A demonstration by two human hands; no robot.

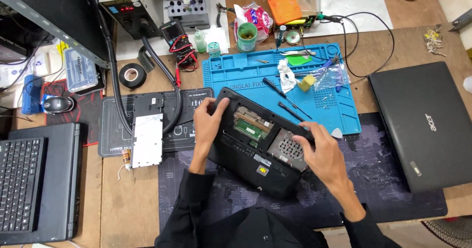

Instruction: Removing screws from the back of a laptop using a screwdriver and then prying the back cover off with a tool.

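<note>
In the head view the bench is crowded. A blue mat (255,73) lies beyond the work, ridged with small trays, and carries two screwdrivers (280,93), a white rag (286,76), a yellow sponge (307,83) and a green pick (298,60). A closed black laptop (423,125) lies on the right, well apart. At the left lie an open laptop (37,181) with its keyboard up, a mouse (58,104), a roll of black tape (132,75) and a flat silver panel (147,140) on a small dark mat (110,130). A thick black hose (115,76) curves down over that mat. A green cup (246,36), a multimeter (177,36) with red leads and a power supply (130,4) stand at the back. A white pick (336,133) lies just beside the right hand.

The base (255,145), a matt black plastic laptop shell turned underside up, sits tilted on a wide dark desk pad (393,189) in the middle. Its hatches are off, showing a green board (250,127) and a perforated grey plate (287,149).

The left hand (209,122) grips the base's far left corner, thumb over the edge, fingers curled closed around it. The right hand (322,152) clasps the right edge, fingers wrapped over the rim near the grey plate. Both sleeves are black.
</note>
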